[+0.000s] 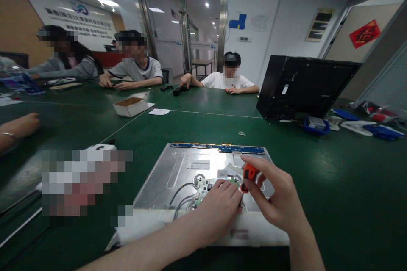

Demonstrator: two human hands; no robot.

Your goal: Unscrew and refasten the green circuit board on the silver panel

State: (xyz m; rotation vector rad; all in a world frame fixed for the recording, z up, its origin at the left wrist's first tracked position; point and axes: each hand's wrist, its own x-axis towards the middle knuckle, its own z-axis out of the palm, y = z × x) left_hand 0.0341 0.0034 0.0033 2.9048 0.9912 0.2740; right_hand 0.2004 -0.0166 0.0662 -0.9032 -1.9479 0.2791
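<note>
An LCD panel with a silver metal back (155, 182) lies on the table in front of me. My right hand (281, 190) grips the orange and black handle of a screwdriver (249, 172), which points down at the panel. Beside its lower end, my left hand (221, 203) rests with curled fingers over a green circuit board (201, 190). The left fingertips and whatever they pinch are hidden. Dark cables (181, 194) curve from the board's left side. Along the panel's far edge runs a narrow blue circuit board (197, 147).
On the green table (203, 125) stand an open white box (130, 106) and, at right, a black monitor housing (305, 89) with a blue tray (316, 126) nearby. A white device (101, 148) lies at left. Several people sit across; another person's hand (22, 129) reaches in.
</note>
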